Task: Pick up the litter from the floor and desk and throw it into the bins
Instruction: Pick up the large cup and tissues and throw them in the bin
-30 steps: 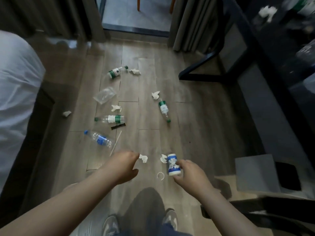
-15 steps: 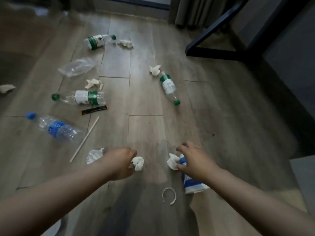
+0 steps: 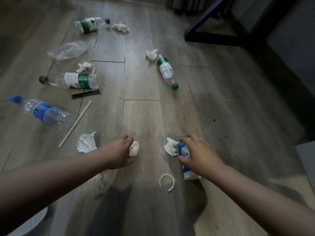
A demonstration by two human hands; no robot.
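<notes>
Pinching tissue wad (image 3: 134,149) in left grip (image 3: 117,152); cup (image 3: 188,174) in right grip (image 3: 199,153).

Your floor of wood-grain planks (image 3: 143,79) is grey-brown. The crumpled paper tissue (image 3: 134,149) in your left hand (image 3: 117,152) is white. The small cylindrical container (image 3: 185,151) in your right hand (image 3: 199,152) is blue with white markings and a white base. The clear plastic bottle with blue cap (image 3: 42,112) has a blue label. The left green-capped bottle (image 3: 71,80), far green-capped bottle (image 3: 90,24) and right green-capped bottle (image 3: 166,70) wear green-and-white labels. The thin flat sachet (image 3: 86,94) is black with an orange tip, the slim stick (image 3: 75,124) pale beige, the broken plastic ring (image 3: 167,182) white.
</notes>
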